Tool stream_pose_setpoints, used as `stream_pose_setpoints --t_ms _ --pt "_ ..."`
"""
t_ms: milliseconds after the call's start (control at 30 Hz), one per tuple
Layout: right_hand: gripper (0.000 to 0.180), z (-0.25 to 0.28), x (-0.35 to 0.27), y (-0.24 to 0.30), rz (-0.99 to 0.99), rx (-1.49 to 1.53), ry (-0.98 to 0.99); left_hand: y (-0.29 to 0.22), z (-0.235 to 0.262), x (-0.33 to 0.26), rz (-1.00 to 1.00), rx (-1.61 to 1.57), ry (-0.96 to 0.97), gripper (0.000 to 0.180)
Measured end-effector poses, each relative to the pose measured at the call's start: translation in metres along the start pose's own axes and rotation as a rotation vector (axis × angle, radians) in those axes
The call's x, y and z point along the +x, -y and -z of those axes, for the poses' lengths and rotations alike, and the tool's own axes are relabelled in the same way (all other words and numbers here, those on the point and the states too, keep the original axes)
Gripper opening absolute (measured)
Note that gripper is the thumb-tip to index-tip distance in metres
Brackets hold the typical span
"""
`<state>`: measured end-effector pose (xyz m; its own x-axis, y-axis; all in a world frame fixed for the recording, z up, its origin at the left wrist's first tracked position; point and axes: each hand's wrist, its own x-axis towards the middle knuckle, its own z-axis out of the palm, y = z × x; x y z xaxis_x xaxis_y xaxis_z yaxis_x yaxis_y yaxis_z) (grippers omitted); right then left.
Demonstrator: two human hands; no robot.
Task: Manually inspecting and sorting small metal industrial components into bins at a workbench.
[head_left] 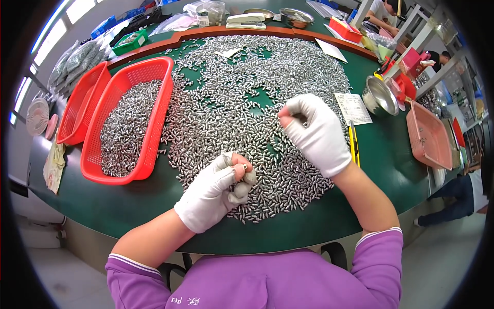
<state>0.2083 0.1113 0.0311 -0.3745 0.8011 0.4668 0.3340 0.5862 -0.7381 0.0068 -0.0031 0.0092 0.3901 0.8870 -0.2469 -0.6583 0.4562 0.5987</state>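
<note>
Some metal pieces (293, 190) sit heaped in red basket (160, 121), far more lie loose across green table (139, 206); hands apart, left hand (208, 193) seemingly pinching one, right hand (318, 133) curled above, its grip unclear.

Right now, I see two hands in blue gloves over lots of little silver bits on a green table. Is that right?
Not quite: the gloves are white, not blue, as the head view shows. The left hand and right hand are over little silver bits on a green table.
</note>
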Motion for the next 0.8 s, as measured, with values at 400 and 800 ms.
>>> stream_pose_setpoints --t_ms 400,800 --pt "0.021 0.013 0.0 0.012 0.178 -0.471 0.511 0.001 0.001 -0.001 -0.018 0.014 -0.01 0.021" --pt "0.011 -0.008 -0.02 0.011 0.2 -0.487 0.594 0.0 0.0 0.0 -0.009 0.008 -0.016 0.021"
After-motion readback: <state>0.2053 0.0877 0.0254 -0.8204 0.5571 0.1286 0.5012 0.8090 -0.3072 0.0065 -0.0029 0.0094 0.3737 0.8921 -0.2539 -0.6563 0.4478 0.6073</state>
